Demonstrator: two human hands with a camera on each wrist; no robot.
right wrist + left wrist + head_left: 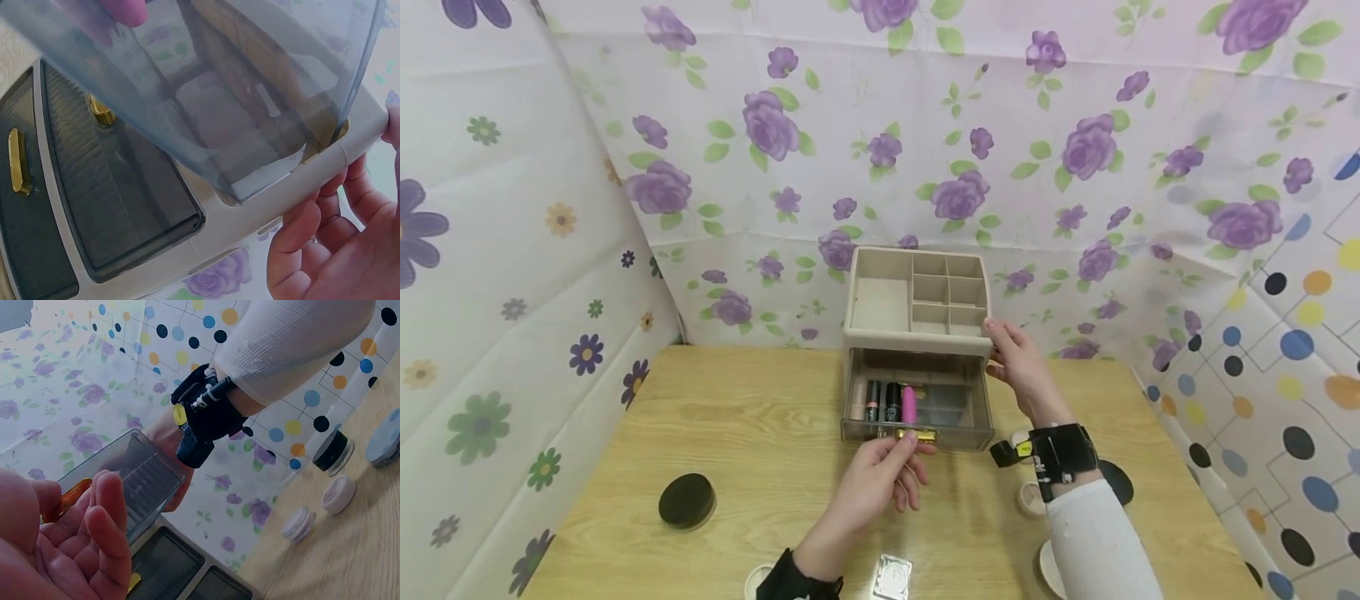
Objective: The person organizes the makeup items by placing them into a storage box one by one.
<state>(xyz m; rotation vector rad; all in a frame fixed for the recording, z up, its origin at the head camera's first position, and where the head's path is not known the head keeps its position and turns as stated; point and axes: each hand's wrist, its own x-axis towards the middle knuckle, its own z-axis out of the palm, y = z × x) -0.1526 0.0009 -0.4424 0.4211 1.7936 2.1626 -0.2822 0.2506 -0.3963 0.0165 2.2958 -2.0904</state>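
A cream cosmetics organizer [880,337] stands at the back of the table, with its clear top drawer [955,433] pulled out. Inside lie several tubes, among them a pink tube [909,406] and a black tube [892,403]. My left hand [876,482] pinches the drawer's gold handle [74,495] between thumb and fingers. On the organizer's right side, my right hand [1021,367] holds the casing near its upper edge. The right wrist view shows the curled fingers [337,228] against that side. Two lower dark drawers [119,169] are closed.
A black-lidded jar [687,501] stands at the left. Near the right forearm are small round pots [1032,498] and another black lid [1116,482], partly covered. A small silvery square item [892,577] lies at the front. Floral cloth [820,167] hangs behind the table.
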